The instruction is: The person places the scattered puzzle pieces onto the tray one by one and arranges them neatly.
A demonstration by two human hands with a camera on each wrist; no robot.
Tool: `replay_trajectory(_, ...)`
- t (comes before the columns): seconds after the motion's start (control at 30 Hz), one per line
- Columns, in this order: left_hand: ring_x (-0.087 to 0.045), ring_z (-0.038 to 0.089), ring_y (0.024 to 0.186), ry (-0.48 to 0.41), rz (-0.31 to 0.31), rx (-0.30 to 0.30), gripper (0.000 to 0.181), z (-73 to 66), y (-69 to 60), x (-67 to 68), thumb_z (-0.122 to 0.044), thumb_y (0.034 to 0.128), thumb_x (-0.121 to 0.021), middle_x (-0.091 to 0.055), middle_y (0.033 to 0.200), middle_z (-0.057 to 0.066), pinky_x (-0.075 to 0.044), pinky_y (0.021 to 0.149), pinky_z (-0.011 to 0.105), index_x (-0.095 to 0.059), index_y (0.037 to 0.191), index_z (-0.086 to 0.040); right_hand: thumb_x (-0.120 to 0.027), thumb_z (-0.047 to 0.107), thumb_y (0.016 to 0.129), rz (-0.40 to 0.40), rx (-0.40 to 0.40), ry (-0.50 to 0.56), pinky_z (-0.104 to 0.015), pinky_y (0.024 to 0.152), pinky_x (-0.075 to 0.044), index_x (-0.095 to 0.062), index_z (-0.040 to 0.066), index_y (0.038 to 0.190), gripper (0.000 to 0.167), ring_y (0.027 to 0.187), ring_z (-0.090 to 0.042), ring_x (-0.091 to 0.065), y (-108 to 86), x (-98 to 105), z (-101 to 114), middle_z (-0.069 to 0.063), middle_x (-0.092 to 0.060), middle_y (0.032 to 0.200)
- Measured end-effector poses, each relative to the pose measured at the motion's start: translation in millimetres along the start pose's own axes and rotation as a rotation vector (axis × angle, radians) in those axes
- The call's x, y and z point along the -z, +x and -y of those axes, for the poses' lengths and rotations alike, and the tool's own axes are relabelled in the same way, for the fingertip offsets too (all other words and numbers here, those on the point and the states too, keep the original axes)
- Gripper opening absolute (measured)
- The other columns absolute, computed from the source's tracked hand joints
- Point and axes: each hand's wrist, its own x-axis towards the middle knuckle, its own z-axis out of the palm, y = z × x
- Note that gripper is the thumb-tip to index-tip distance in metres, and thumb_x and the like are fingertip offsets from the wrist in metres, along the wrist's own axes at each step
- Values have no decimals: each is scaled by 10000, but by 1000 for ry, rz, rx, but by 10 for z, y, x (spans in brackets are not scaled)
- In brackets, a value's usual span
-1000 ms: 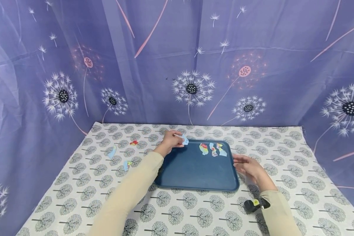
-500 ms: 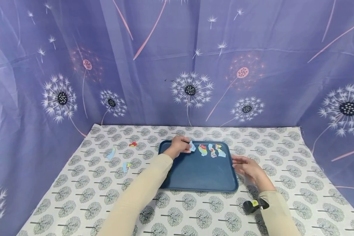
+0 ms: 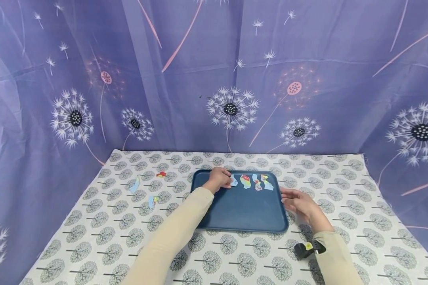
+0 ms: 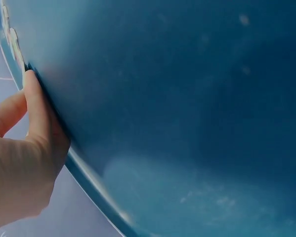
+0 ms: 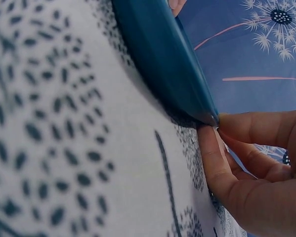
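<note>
A dark blue tray [image 3: 242,209] lies on the patterned cloth. My left hand [image 3: 219,178] is over its back left part, fingertips pinching a light blue torn paper piece [image 3: 234,181] down at the tray's surface. In the left wrist view, the left hand [image 4: 29,143] has its fingertips at the paper's edge near the tray rim; most of that piece is hidden. To its right, a row of colourful torn paper pieces [image 3: 245,181] lies along the back of the tray. At the tray's right rim [image 5: 187,64], my right hand [image 5: 256,163] grips the edge between thumb and fingers.
Left of the tray, a red scrap [image 3: 161,174], a pale blue curved scrap [image 3: 134,185] and a blue-yellow scrap [image 3: 152,201] lie on the tree-print cloth [image 3: 103,237]. A purple dandelion curtain [image 3: 185,99] stands behind the table.
My left hand has moved rightward from above the tray's back rim, bringing the light blue paper piece down beside the others. The right hand stays at the tray's edge.
</note>
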Motion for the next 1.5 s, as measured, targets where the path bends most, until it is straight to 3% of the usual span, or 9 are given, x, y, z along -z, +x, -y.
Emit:
replay_trajectory(0.23, -539, 120, 416, 9, 1, -15, 184, -20, 38, -26, 122, 793, -701, -651, 804, 160, -581, 478, 250, -676, 967, 69, -559, -107, 860, 6, 7, -4, -236, 872, -556, -340, -121, 1411, 593, 916, -68, -592, -13, 12, 16, -235, -534, 1242)
replay_trajectory(0.4, -547, 130, 422, 42, -18, -32, 161, -32, 23, -37, 147, 772, -698, -630, 740, 147, -579, 466, 255, -659, 909, 72, -563, -100, 863, 18, 11, 0, -236, 882, -552, -337, -119, 1414, 596, 922, -65, -596, -4, 12, 7, -195, -551, 1215)
replay_trajectory(0.63, -560, 151, 445, 25, -17, -29, 190, -30, 12, -17, 177, 749, -691, -615, 751, 157, -584, 473, 262, -650, 915, 94, -557, -97, 852, 15, 9, 13, -216, 866, -552, -358, -114, 1406, 590, 909, -60, -600, 20, 10, -6, -119, -575, 1151)
replay_trajectory(0.97, -569, 155, 500, -18, 25, -46, 204, -36, -53, 70, 120, 808, -681, -640, 826, 166, -602, 532, 279, -652, 1008, 100, -560, -91, 864, 30, 16, 8, -220, 875, -549, -336, -122, 1415, 596, 921, -60, -601, 10, 9, -16, -162, -559, 1192)
replay_trajectory(1.1, -623, 202, 587, -44, 54, -80, 209, -38, -123, 140, 77, 843, -666, -651, 879, 169, -611, 577, 285, -649, 1051, 98, -564, -90, 860, 41, 22, 5, -224, 885, -547, -325, -129, 1417, 607, 925, -58, -596, -13, 10, -19, -181, -547, 1211)
replay_trajectory(1.23, -681, 330, 804, -93, 108, -108, 249, -42, -168, 231, 55, 863, -654, -661, 956, 202, -617, 654, 294, -632, 1107, 101, -559, -97, 856, 39, 19, 7, -220, 884, -546, -325, -127, 1418, 610, 926, -56, -594, -18, 12, -22, -177, -544, 1214)
replay_trajectory(1.33, -662, 374, 945, -121, 147, -135, 280, -27, -178, 308, 38, 876, -648, -662, 1008, 198, -614, 729, 313, -618, 1148, 97, -550, -103, 852, 30, 15, 9, -214, 878, -546, -336, -124, 1415, 602, 920, -54, -597, -8, 14, -22, -157, -552, 1197)
replay_trajectory(1.5, -626, 415, 1020, -169, 164, -162, 313, -17, -222, 456, 34, 889, -634, -650, 1038, 211, -593, 829, 365, -598, 1194, 97, -552, -95, 859, 30, 17, 16, -212, 881, -545, -341, -123, 1412, 593, 916, -50, -602, 7, 18, -20, -126, -567, 1169)
